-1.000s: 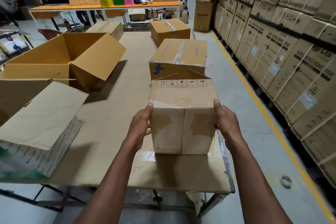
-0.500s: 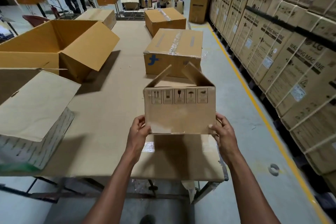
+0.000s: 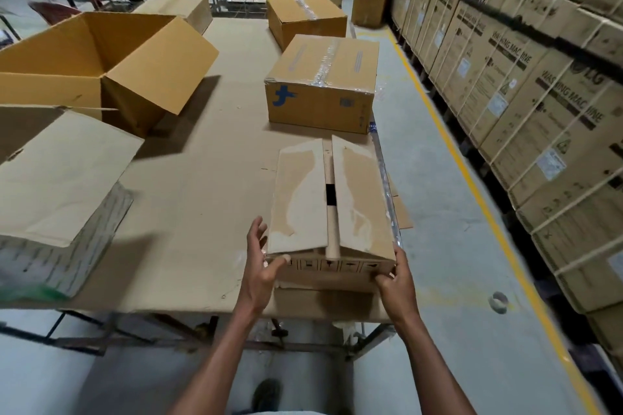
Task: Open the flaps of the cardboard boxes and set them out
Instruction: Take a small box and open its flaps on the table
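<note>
Small brown cardboard box (image 3: 332,212) sitting at near right table edge (image 3: 188,305), top flaps lying loose, slightly parted. Left hand (image 3: 261,266) pinching left corner, thumb on front; right hand (image 3: 396,281) gripping right corner. Risk: box overhanging edge, possibly sliding off when flaps get pulled.

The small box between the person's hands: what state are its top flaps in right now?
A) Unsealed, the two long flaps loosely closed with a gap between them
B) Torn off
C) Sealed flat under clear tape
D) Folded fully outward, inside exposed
A: the small box shows its two long flaps meeting loosely, a dark gap between them and torn tape marks, while the left hand and right hand hold its near corners.
</note>
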### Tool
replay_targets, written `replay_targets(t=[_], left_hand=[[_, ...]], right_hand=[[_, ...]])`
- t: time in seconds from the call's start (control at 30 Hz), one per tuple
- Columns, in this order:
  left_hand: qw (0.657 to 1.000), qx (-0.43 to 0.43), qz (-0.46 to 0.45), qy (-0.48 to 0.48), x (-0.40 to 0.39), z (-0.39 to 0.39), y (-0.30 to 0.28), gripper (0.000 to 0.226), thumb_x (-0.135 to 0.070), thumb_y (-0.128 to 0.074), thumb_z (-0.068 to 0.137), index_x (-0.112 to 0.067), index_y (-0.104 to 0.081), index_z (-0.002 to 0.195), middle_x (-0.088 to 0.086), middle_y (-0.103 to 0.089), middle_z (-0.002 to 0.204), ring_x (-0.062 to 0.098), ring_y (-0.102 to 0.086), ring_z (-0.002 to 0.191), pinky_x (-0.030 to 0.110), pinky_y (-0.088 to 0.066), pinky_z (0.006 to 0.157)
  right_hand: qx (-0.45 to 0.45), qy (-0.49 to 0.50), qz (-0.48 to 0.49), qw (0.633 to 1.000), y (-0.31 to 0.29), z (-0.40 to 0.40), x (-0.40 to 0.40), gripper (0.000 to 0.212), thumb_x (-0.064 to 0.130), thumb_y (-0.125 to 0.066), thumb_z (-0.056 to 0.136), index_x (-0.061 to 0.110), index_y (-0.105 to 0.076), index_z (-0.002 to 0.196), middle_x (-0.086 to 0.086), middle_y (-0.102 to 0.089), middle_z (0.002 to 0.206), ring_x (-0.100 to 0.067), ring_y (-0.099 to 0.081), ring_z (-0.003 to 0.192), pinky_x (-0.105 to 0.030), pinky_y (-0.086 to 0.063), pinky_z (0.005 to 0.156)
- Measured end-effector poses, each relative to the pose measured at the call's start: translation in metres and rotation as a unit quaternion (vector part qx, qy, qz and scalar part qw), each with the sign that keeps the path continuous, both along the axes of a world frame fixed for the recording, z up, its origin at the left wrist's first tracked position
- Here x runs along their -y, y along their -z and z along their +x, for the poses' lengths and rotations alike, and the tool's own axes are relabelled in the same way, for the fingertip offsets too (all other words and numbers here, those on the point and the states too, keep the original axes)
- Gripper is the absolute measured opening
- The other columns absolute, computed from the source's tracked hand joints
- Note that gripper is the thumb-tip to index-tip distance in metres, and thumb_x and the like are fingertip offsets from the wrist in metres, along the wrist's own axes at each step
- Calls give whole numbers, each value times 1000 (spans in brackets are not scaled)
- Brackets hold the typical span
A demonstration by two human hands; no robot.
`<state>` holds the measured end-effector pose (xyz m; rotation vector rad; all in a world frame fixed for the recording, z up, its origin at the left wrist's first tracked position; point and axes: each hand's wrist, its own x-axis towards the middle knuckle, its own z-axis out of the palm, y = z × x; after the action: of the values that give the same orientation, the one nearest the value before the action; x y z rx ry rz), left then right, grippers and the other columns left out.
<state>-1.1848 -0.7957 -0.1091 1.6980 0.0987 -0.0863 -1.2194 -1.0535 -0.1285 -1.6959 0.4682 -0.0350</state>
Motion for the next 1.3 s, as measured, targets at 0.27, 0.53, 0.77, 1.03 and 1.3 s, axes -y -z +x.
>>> replay_targets(t=[0.27,0.53,0.77,1.03,1.3], left_hand=[[996,74,39,-10,-6,5,-18,74,-30,-64,82,-36,-34,150,-12,-51,140,-14,-53,115,2,-43,85],[986,91,56,-126,-4,-7,-10,46,-35,-48,96,-29,-46,142,-14,-66,105,3,-63,100,23,-52,88],[962,30,19,-272,1,-8,-13,56,-25,-42,97,-15,-29,150,-7,-57,129,9,-59,101,25,-40,84],[947,-15,129,-294,-16,-1,-8,63,-25,-52,80,-32,-50,143,0,-25,159,29,-24,142,48,-25,111],[981,-79,78,-157,-20,-3,1,54,-58,-26,90,-32,-67,114,-2,-66,126,20,-61,113,45,-46,101]], right_hand=[[98,-22,-46,994,-22,1,-6,80,34,-67,77,41,-33,149,12,-37,156,-14,-34,142,-41,-38,110],[117,31,-37,992,-24,0,2,44,34,-66,94,32,-54,137,8,-59,135,-13,-60,115,-18,-54,81],[154,176,57,971,-30,1,-5,35,38,-56,92,18,-60,120,-2,-68,100,-23,-61,90,-49,-51,85],[65,374,96,920,-30,3,-2,85,16,-74,85,25,-20,150,-6,-39,147,-27,-57,118,-38,-51,94],[-21,266,-164,950,-24,3,-6,15,26,-55,94,30,-56,108,-2,-56,135,-28,-35,130,-43,-27,93]])
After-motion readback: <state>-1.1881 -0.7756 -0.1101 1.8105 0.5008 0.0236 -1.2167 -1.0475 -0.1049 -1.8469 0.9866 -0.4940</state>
